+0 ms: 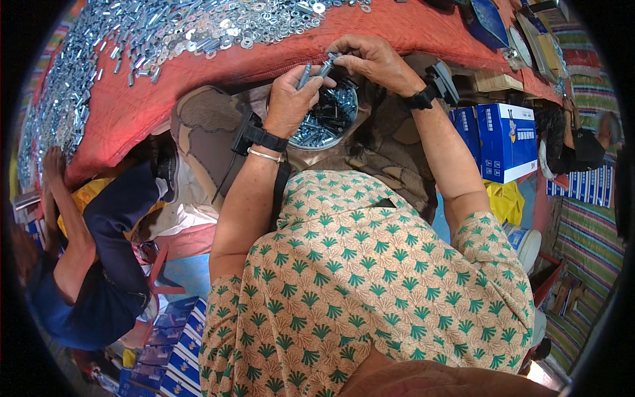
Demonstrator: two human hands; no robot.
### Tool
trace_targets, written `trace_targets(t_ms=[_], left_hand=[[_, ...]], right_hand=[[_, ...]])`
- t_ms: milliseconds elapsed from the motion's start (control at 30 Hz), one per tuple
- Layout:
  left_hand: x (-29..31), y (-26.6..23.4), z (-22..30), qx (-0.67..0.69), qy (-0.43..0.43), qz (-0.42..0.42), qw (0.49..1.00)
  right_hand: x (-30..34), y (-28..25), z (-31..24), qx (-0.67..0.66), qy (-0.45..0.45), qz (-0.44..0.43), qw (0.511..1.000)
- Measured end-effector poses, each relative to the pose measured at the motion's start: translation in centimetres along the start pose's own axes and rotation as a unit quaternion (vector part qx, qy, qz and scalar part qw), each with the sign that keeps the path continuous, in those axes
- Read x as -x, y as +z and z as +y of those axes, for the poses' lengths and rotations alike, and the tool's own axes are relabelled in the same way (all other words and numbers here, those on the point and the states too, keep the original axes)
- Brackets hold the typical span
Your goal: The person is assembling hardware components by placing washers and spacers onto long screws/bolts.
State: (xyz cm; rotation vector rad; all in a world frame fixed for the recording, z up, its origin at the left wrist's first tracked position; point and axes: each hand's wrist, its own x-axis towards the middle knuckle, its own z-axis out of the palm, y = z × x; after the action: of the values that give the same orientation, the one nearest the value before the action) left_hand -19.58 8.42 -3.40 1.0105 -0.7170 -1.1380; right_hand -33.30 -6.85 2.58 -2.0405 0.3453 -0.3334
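Above a round bucket (356, 118) full of loose metal bolts (324, 122), both my hands meet at one small metal anchor bolt (325, 68). My left hand (294, 99) is closed round its lower part. A second slim metal piece (304, 77) sticks up from the same fingers. With its fingertips pinched, my right hand (377, 63) grips the upper end of the anchor bolt; the fingers partly cover what is there. The bucket sits between my knees, under my hands.
A table with a red cloth (264, 65) lies ahead, heaped with washers (231, 30) and metal sleeves (86, 59). At left a co-worker's hand (53, 165) touches the heap. Blue and white boxes (506, 142) stand right; a blue scoop (486, 23) lies far right.
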Motion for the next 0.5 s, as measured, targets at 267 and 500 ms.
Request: trace_targets(t_ms=[267,500], left_hand=[[0.1,0.4,-0.3,-0.159,0.086,0.043,0.983],[0.0,0.3,-0.4,-0.224,0.106,0.047,0.968]], right_hand=[[-0.2,0.5,1.1,0.082,-0.07,0.038,0.993],[-0.1,1.9,0.5,-0.142,0.034,0.045,0.988]])
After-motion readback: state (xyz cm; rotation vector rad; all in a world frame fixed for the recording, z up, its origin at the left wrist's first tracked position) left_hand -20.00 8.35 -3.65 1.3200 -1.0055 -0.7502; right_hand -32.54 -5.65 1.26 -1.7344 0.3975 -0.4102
